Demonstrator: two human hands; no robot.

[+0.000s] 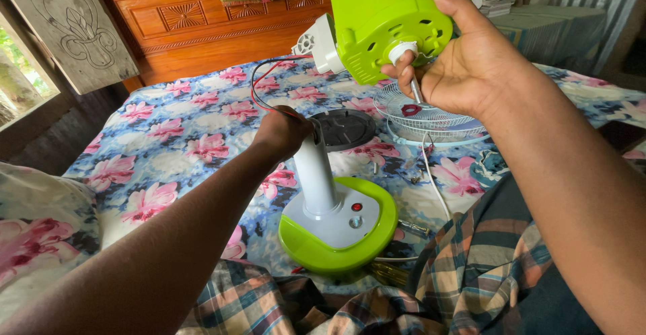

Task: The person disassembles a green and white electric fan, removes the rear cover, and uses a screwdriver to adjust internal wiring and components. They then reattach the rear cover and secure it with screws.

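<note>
While the right hand (464, 65) grips the green motor housing (380, 18), lifted far right

Left hand (282, 131) clasps the white post (316, 173) on its green base (336, 244).

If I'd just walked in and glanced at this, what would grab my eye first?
Most likely the bright green fan motor housing, held up at top centre by the right hand. Below it, the left hand grips the top of a white post rising from a green and white fan base on the pink-flowered bedsheet. Red and black wires loop between the two parts, and a white wire fan grille lies behind on the bed.
</note>
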